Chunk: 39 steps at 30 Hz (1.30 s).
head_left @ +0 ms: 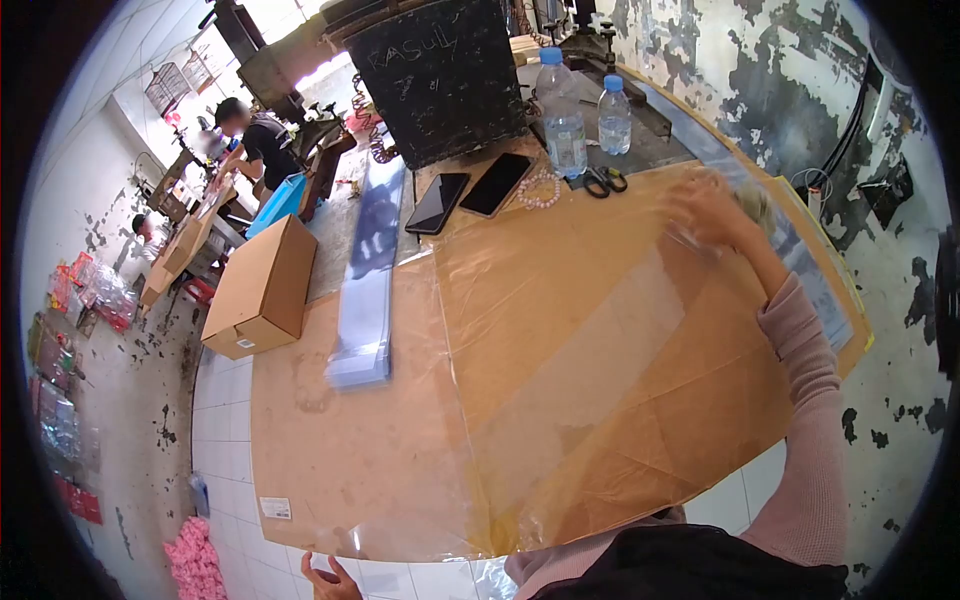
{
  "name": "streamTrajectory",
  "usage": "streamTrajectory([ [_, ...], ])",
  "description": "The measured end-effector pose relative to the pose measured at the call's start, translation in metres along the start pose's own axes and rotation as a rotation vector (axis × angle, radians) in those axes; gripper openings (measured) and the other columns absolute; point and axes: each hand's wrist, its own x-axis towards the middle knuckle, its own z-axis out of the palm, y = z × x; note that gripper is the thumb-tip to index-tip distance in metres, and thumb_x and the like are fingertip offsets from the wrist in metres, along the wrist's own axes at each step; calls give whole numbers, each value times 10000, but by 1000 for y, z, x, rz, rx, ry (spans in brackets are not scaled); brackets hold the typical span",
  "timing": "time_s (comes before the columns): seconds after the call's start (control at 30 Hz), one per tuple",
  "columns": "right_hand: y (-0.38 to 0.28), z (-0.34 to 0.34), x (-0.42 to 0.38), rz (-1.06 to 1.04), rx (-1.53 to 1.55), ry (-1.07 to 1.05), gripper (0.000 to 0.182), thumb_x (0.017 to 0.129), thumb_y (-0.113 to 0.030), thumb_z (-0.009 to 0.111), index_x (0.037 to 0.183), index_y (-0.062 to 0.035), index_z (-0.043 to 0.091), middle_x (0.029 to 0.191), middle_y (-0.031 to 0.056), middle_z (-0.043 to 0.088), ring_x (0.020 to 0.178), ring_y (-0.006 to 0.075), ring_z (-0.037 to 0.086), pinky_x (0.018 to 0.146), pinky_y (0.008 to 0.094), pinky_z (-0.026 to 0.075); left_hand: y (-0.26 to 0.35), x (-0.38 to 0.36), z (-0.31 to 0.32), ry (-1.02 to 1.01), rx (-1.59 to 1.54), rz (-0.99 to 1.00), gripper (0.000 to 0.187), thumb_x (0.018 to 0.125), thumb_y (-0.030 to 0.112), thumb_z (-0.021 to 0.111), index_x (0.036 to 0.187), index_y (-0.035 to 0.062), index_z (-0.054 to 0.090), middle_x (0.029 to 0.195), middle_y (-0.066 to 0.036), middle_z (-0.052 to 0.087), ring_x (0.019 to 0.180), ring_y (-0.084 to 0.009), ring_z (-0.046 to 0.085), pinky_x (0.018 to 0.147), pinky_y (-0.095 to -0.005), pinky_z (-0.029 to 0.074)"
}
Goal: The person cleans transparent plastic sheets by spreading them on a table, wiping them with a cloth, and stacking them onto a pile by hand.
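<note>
A brown sheet-covered work surface (350, 450) spreads before me, with a long clear plastic strip (590, 350) lying diagonally across it. My right hand (700, 212) is at the upper right end of that strip, blurred, its fingers bent together near clear film; what they hold is hard to make out. My left hand (330, 578) is at the bottom edge of the surface, thumb and forefinger apart, with nothing visible between them. Left of centre, a stack of clear plastic sleeves (362, 330) lies flat.
Behind are two phones (437, 203), a bead bracelet (540, 189), scissors (604, 181), two water bottles (614, 118) and a black board (437, 80). A cardboard box (262, 285) sits at the left edge. Another person (262, 145) works farther back.
</note>
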Motion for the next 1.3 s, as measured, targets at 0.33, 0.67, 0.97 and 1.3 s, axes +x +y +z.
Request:
streamTrajectory([
  [0.33, 8, -12, 5, 52, 273, 12, 264, 665, 19, 567, 889, -95, 649, 868, 100, 594, 881, 288, 533, 750, 375, 433, -8, 18, -32, 234, -604, -100, 330, 821, 102, 574, 1113, -20, 478, 823, -139, 620, 735, -259, 612, 695, -322, 504],
  [0.67, 173, 73, -39, 491, 129, 511, 602, 837, -321, 561, 1351, -80, 360, 1202, 169, 534, 1084, 353, 489, 910, 433, 387, 131, 5, 8, -122, -724, 507, 104, 664, 48, 672, 748, 107, 661, 847, 13, 680, 867, -201, 598, 858, -388, 406],
  [0.97, 139, 66, -107, 904, -245, 85, 415, 878, -268, 483, 1229, -48, 451, 1123, 205, 525, 976, 391, 530, 805, 447, 428, 136, 1, 19, -295, -828, 469, 173, 620, 5, 719, 763, 91, 674, 858, 11, 681, 831, -172, 607, 774, -321, 462],
  [1.3, -128, -154, -12, 408, 382, 666, 248, 934, -147, 409, 1048, -40, 601, 987, 116, 597, 907, 237, 568, 822, 279, 417, 156, -9, 20, -220, -880, 333, 100, 669, 7, 715, 721, 52, 642, 805, -52, 684, 794, -210, 666, 745, -327, 523],
])
